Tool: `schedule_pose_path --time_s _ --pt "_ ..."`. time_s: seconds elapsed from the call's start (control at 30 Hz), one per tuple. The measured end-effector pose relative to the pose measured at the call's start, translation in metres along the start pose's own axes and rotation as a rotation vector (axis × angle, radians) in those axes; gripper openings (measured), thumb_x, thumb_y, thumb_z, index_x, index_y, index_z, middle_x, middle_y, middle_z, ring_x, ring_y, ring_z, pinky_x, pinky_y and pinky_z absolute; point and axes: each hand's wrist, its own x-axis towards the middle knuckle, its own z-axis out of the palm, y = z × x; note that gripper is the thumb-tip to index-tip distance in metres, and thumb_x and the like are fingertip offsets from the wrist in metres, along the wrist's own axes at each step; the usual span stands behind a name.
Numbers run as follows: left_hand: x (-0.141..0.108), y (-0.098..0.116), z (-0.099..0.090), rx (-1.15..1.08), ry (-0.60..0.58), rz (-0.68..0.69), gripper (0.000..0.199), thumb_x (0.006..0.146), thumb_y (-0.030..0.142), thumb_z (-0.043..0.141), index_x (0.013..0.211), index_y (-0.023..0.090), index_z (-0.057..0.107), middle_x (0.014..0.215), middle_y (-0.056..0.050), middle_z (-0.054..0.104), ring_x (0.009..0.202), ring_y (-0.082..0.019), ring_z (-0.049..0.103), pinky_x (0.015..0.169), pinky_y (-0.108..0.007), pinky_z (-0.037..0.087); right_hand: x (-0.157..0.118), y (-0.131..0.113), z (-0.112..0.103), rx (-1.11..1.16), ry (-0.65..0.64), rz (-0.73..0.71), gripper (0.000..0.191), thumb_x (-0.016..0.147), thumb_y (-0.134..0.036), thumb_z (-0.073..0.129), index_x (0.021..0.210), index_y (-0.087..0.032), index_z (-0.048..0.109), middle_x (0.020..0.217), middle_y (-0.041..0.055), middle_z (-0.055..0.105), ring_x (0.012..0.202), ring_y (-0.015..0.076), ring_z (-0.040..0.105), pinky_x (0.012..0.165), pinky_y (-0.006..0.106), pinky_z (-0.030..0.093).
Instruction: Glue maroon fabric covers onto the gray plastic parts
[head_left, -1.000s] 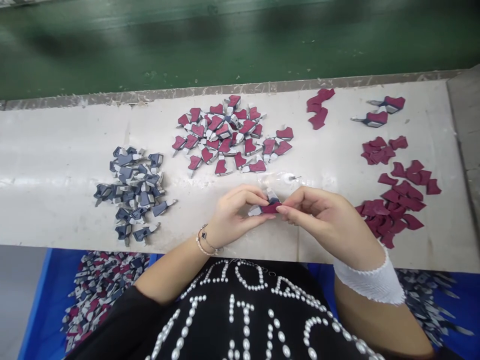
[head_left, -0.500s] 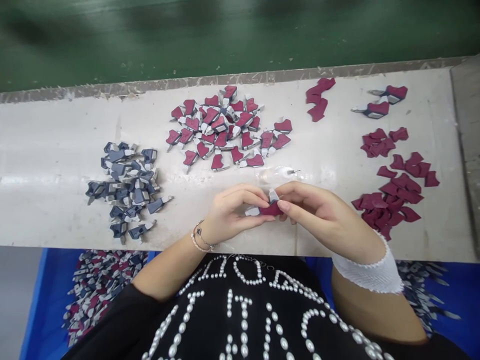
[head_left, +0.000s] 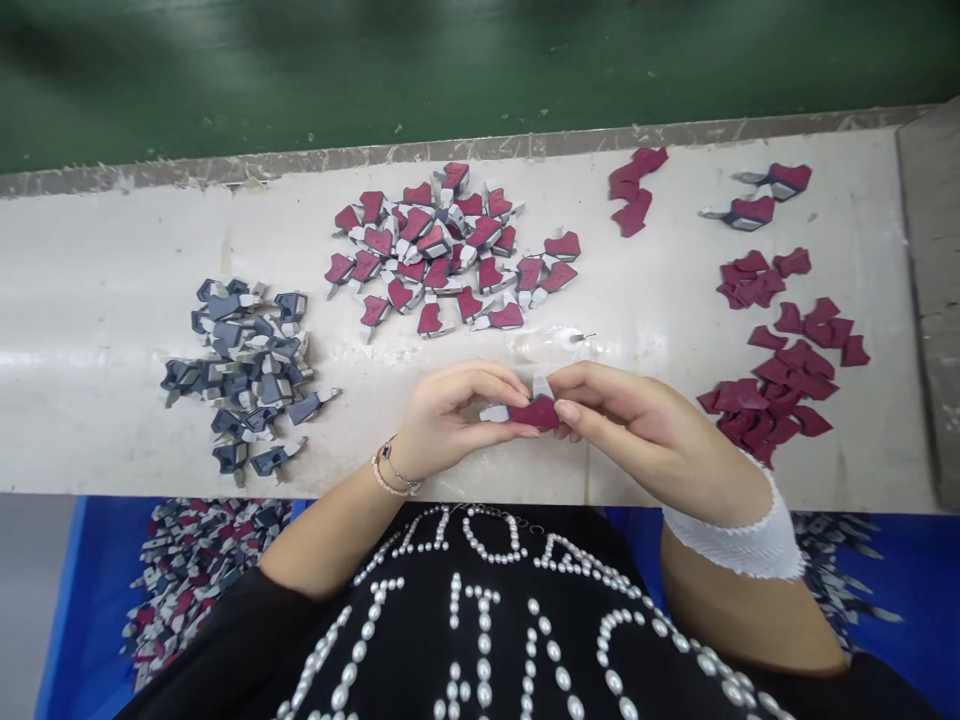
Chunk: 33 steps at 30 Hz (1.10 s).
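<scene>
the held part (head_left: 536,412) looks like matt plastic, as do the red pieces (head_left: 804,382). the desk (head_left: 90,300) shines smooth; the wristband (head_left: 742,545) is ribbed cloth, the beads (head_left: 484,668) glossy.

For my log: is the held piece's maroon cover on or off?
On: the maroon cover lies against the held piece; cannot tell if fully seated.

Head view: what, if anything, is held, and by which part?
An angular maroon-and-grey piece: the left hand pinches its maroon body; the right hand holds its right end.
</scene>
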Motion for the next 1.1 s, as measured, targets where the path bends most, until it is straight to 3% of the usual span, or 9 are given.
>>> schedule_pose_path --time_s 0.13,0.27,0.47,0.6,0.8,1.1 --pt "-0.001 0.000 -0.003 0.006 -0.012 -0.006 0.029 0.070 0.017 0.088 0.095 0.018 0.071 0.092 -0.004 0.075 0.085 -0.014 0.073 0.079 -0.027 0.065 -0.001 0.001 0.000 0.033 0.017 -0.029 0.014 0.102 -0.030 0.055 0.110 -0.021 0.063 0.103 0.0032 0.071 0.088 0.0158 0.065 0.079 0.029 0.052" --pt "-0.004 0.001 -0.006 0.068 -0.053 -0.043 0.031 0.072 0.012 0.086 0.098 0.020 0.072 0.096 -0.004 0.076 0.089 -0.015 0.073 0.081 -0.026 0.064 0.002 0.004 0.003 0.059 0.022 -0.057 0.015 0.101 -0.033 0.055 0.103 -0.018 0.060 0.087 0.0014 0.063 0.078 0.0160 0.060 0.073 0.031 0.049" --pt "-0.002 0.003 -0.007 0.202 -0.076 0.008 0.034 0.070 0.011 0.088 0.098 0.023 0.073 0.092 0.001 0.076 0.084 -0.013 0.073 0.074 -0.024 0.063 0.004 0.010 0.004 0.003 0.035 -0.063 0.015 0.100 -0.031 0.053 0.088 -0.022 0.052 0.071 -0.0048 0.050 0.065 0.0130 0.047 0.066 0.029 0.043" --pt "0.000 0.003 -0.006 0.257 -0.083 0.012 0.031 0.072 0.015 0.087 0.098 0.024 0.074 0.091 0.001 0.077 0.083 -0.014 0.074 0.074 -0.026 0.064 0.002 0.009 0.003 -0.025 0.053 -0.050 0.011 0.100 -0.029 0.052 0.090 -0.023 0.052 0.073 -0.0044 0.053 0.067 0.0137 0.049 0.067 0.030 0.043" --pt "0.003 0.005 -0.002 0.205 -0.159 0.017 0.024 0.074 0.020 0.086 0.095 0.021 0.073 0.091 -0.002 0.078 0.083 -0.015 0.075 0.076 -0.026 0.064 -0.002 0.011 -0.002 -0.048 -0.039 -0.053 0.018 0.102 -0.034 0.048 0.099 -0.020 0.059 0.081 -0.0006 0.061 0.071 0.0152 0.057 0.068 0.030 0.046" --pt "0.003 0.001 0.000 0.104 -0.172 0.048 0.025 0.072 0.021 0.087 0.093 0.016 0.073 0.089 -0.006 0.078 0.083 -0.014 0.075 0.078 -0.025 0.064 -0.008 0.011 0.006 -0.187 0.014 -0.041 0.020 0.103 -0.033 0.047 0.096 -0.020 0.060 0.080 0.0026 0.064 0.069 0.0178 0.056 0.064 0.033 0.041"
